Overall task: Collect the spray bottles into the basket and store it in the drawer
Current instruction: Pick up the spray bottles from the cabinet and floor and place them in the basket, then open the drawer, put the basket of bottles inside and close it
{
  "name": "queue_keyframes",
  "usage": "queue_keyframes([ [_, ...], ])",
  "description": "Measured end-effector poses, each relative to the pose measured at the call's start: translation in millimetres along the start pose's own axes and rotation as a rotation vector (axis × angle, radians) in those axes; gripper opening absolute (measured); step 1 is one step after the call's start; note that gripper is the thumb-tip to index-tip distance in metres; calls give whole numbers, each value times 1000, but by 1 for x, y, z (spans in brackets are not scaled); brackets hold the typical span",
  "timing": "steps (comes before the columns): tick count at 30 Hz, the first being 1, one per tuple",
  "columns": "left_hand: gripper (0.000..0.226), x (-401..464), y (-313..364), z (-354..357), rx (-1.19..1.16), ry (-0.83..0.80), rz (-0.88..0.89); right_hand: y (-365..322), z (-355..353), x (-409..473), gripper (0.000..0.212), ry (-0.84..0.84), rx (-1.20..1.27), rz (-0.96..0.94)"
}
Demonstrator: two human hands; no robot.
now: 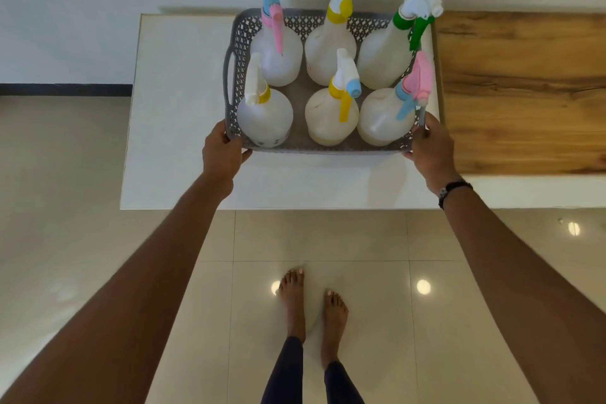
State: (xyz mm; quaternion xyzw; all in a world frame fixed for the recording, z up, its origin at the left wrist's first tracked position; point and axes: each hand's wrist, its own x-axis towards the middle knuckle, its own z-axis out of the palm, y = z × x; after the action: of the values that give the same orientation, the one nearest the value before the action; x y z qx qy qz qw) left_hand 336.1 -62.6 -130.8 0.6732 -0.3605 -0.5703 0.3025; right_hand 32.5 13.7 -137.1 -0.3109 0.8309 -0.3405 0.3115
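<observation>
While both arms reach forward in the head view, the grey perforated basket [328, 149] is over the white surface [177, 102], close to its right part, where a wooden panel [524, 92] begins. The left hand [223, 154] has its grip clamped on the near left corner of the basket, fingers under the rim and thumb on the outside. The right hand [429, 151] has its grip clamped on the near right corner in the same way; a dark band [454, 192] sits on this wrist.

Six spray bottles stand upright inside the basket in two rows of three. In the far row are the bottle with blue head and pink trigger [278, 56], the bottle with white head and yellow collar [329, 52], and the bottle with green collar [383, 52]. In the near row are the bottle with white trigger [265, 115], the bottle with yellow trigger and blue nozzle [331, 116], and the bottle with pink head and blue trigger [382, 116]. All bodies are cloudy white and stand close together.

Whether the basket bottom touches the surface or is a little lifted, I cannot tell from this angle. Below, two bare feet [311, 302] stand on the glossy tile floor [459, 305].
</observation>
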Motion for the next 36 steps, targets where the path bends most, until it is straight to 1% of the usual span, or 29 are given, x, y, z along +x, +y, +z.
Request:
queue_keyframes([
  [10, 37, -56, -39, -21, 15, 21, 6, 32, -5, -57, 32, 5, -55, -116],
  [15, 36, -75, -51, -30, -47, 10, -21, 38, -4, -80, 34, 34, -128, -154],
  [19, 30, -78, -53, -34, -83, -10, -11, 42, -3, -84, 35, 32, -151, -181],
  [21, 31, -79, -53, -32, -92, -2, -13, 43, -4, -84, 35, 34, -154, -192],
  [23, 31, -80, -53, -32, -106, 6, -21, 44, -2, -84, 35, 19, -129, -173],
  [25, 25, -82, -56, -31, -136, 28, -43, 46, 1, -87, 35, 4, -61, -126],
  [27, 19, -85, -62, -33, -197, 94, -79, 48, 7, -100, 32, 38, 28, -95],
  [30, 30, -93, -81, -42, -248, 214, -155, 61, 16, -136, 32, 123, 127, -52],
  [31, 31, -92, -94, -49, -278, 260, -186, 70, 21, -149, 31, 108, 106, -60],
  [32, 30, -96, -102, -55, -274, 283, -232, 80, 25, -161, 31, 55, 34, -93],
  [35, 27, -85, -133, -80, -245, 361, -323, 103, 45, -192, 36, -204, -255, -248],
  [36, 33, -82, -136, -93, -218, 377, -317, 106, 54, -199, 38, -269, -313, -294],
])
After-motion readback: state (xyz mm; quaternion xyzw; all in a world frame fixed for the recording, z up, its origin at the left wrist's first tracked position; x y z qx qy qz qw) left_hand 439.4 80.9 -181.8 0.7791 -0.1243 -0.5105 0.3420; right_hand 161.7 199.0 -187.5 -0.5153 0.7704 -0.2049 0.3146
